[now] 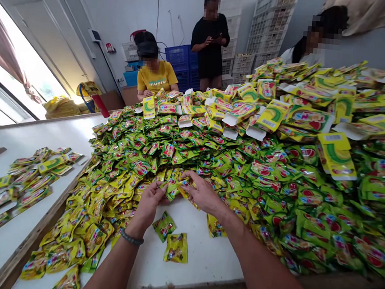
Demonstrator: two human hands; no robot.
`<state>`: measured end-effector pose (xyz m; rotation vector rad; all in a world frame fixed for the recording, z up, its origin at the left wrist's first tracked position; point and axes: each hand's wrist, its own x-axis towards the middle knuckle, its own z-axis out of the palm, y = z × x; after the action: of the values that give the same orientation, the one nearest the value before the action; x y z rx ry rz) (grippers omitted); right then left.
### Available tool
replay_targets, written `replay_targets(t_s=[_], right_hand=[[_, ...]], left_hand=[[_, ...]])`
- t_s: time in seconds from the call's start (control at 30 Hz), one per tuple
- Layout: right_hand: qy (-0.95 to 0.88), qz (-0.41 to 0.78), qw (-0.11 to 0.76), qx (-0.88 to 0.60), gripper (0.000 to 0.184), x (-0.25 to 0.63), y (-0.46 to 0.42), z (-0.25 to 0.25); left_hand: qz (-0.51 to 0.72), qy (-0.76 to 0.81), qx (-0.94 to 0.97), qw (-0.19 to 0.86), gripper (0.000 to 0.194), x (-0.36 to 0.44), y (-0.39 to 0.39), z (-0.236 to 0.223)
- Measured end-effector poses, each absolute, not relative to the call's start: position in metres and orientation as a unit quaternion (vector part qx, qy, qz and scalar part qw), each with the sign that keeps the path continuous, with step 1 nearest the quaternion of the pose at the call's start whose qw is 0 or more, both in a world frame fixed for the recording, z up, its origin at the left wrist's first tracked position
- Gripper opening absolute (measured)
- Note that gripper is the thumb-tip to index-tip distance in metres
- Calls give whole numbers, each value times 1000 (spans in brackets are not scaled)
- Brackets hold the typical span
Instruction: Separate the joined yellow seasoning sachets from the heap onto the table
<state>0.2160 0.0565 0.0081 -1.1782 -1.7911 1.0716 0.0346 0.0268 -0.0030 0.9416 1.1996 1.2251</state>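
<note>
Both my hands are at the near foot of a heap of small glossy packets. My left hand point(151, 199), with a dark beaded bracelet at its wrist, pinches the edge of a green packet point(172, 191) between thumb and fingertips. To its right, my right hand point(203, 194) has its fingers bent round a yellow packet point(184, 192), partly covered by the fingers. Just below them, a loose green packet point(164, 226) and a yellow packet point(176, 247) lie flat on the white tabletop point(201, 265).
Yellow printed boxes point(270, 115), some with flaps raised, cover the heap's back. More flat boxes point(36, 170) lie left, beyond a wooden strip point(39, 229). Three people are past the table: one in yellow point(158, 75), one in black point(211, 42), one at right. Crates point(272, 20) stand behind.
</note>
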Motion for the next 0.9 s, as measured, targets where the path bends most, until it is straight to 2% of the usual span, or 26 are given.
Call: replay_targets(t_s=[0.13,0.3,0.43,0.53,0.73,0.9], right_hand=[[-686,422,388,-447,34,209,56,0],[-676,437,391,-446,27,209,60,-1],[-656,465,390,-448,32,210,60,3],[-632,473,400,-466,28,208,60,3],[-694,364,377,-494,16,203,54,-1],[-677,375,387,-502,18,202,52,-1]], left_hand=[[503,473,366,623,46,35,23,4],[515,477,360,615,38,33,21,2],[525,461,343,628,44,35,21,0],[523,464,334,632,47,39,21,-1],[535,485,342,602,33,46,21,-1],[530,463,332,628,35,45,22,-1]])
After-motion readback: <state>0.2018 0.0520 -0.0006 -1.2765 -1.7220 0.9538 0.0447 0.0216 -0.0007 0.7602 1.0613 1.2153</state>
